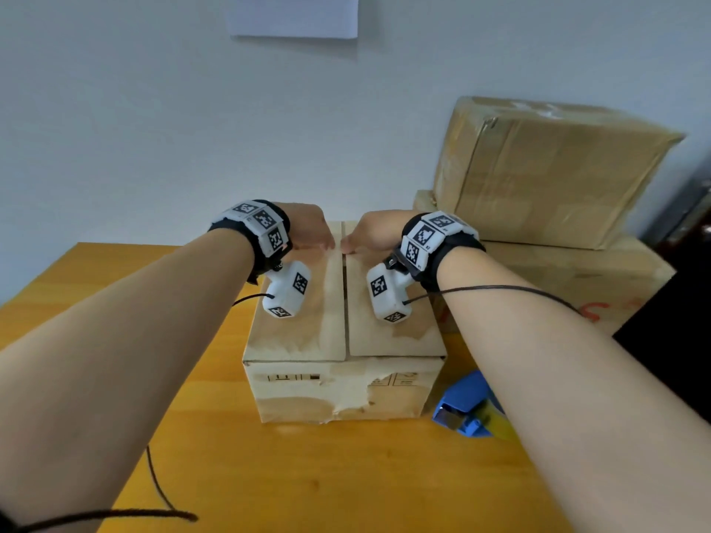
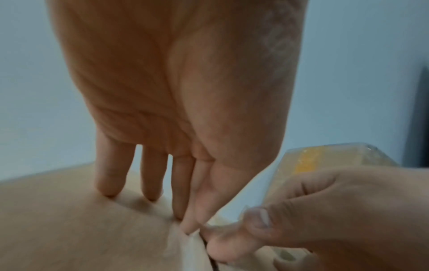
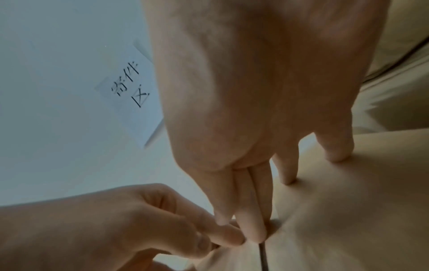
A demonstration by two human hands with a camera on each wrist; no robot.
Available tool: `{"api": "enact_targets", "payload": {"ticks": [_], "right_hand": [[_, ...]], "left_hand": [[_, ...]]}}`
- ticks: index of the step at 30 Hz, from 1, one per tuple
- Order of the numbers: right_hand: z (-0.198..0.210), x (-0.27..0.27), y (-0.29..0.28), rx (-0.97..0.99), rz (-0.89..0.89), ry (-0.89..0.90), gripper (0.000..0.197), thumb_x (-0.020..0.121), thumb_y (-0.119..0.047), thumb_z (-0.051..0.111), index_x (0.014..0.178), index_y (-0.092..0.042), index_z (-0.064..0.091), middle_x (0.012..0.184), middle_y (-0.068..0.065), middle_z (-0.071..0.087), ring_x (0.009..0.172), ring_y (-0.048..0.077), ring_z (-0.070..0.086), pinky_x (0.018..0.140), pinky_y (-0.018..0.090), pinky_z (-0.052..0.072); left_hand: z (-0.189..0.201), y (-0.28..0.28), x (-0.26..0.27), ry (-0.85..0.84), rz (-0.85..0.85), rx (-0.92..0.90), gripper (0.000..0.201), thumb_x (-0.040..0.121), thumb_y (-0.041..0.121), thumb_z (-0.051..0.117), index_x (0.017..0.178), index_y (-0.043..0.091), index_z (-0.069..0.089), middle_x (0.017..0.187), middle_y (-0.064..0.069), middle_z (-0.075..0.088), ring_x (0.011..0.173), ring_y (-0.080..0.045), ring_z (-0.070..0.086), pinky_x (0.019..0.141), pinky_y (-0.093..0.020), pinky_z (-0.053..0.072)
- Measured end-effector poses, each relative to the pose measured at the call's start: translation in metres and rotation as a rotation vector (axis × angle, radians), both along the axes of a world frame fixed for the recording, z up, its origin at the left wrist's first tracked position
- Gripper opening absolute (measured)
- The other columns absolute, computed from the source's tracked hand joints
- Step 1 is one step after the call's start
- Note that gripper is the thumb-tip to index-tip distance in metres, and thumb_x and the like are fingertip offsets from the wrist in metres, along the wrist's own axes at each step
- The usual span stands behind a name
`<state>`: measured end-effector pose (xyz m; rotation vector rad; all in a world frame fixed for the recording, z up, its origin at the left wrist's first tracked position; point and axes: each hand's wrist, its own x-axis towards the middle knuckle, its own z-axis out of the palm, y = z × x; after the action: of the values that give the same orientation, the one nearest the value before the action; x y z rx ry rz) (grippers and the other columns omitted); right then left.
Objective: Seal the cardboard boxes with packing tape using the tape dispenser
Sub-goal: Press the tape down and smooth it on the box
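Note:
A small cardboard box (image 1: 342, 390) stands on the yellow table (image 1: 307, 478), its two top flaps folded down and meeting at a middle seam (image 1: 345, 302). My left hand (image 1: 309, 232) rests on the far end of the left flap, and my right hand (image 1: 371, 232) on the far end of the right flap. In the left wrist view the left hand's straight fingers (image 2: 109, 183) press tip-down on the cardboard beside the seam. The right hand's fingers (image 3: 250, 210) press the same way. A blue tape dispenser (image 1: 463, 405) lies on the table right of the box, partly hidden by my right forearm.
Two larger cardboard boxes are stacked at the back right, the upper one (image 1: 550, 178) taped, the lower one (image 1: 584, 286) close to the small box. A paper sheet (image 1: 292, 13) hangs on the wall. Thin black cables (image 1: 157, 490) trail from both wrists.

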<state>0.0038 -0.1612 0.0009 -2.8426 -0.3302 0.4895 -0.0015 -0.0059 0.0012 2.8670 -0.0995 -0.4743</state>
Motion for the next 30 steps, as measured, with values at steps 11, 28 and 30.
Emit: {"api": "enact_targets", "payload": {"ticks": [11, 28, 30], "right_hand": [[-0.001, -0.103, -0.023, -0.038, 0.093, 0.012, 0.048, 0.097, -0.053, 0.054, 0.124, -0.017, 0.069, 0.126, 0.008, 0.066, 0.106, 0.026, 0.063, 0.074, 0.031, 0.042], [-0.032, -0.186, -0.129, 0.439, -0.091, -0.282, 0.032, 0.099, -0.041, 0.056, 0.083, -0.026, 0.080, 0.072, 0.006, 0.071, 0.066, 0.027, 0.063, 0.065, 0.034, 0.050], [-0.050, -0.181, -0.152, 0.353, -0.160, -0.272, 0.029, 0.101, -0.034, 0.053, 0.095, -0.023, 0.079, 0.101, 0.008, 0.075, 0.092, 0.033, 0.068, 0.082, 0.044, 0.056]], "left_hand": [[-0.004, -0.012, -0.111, 0.036, -0.073, -0.071, 0.037, 0.095, 0.038, 0.059, 0.129, 0.024, 0.068, 0.142, 0.001, 0.058, 0.132, -0.022, 0.050, 0.113, -0.042, 0.035], [-0.029, -0.041, -0.186, -0.262, -0.155, -0.051, 0.043, 0.081, 0.026, 0.083, 0.122, 0.021, 0.072, 0.127, 0.003, 0.069, 0.114, -0.015, 0.063, 0.091, -0.023, 0.042], [-0.031, -0.043, -0.187, -0.281, -0.161, -0.072, 0.038, 0.080, 0.024, 0.083, 0.117, 0.022, 0.074, 0.120, 0.004, 0.072, 0.109, -0.013, 0.065, 0.091, -0.023, 0.045]]}}
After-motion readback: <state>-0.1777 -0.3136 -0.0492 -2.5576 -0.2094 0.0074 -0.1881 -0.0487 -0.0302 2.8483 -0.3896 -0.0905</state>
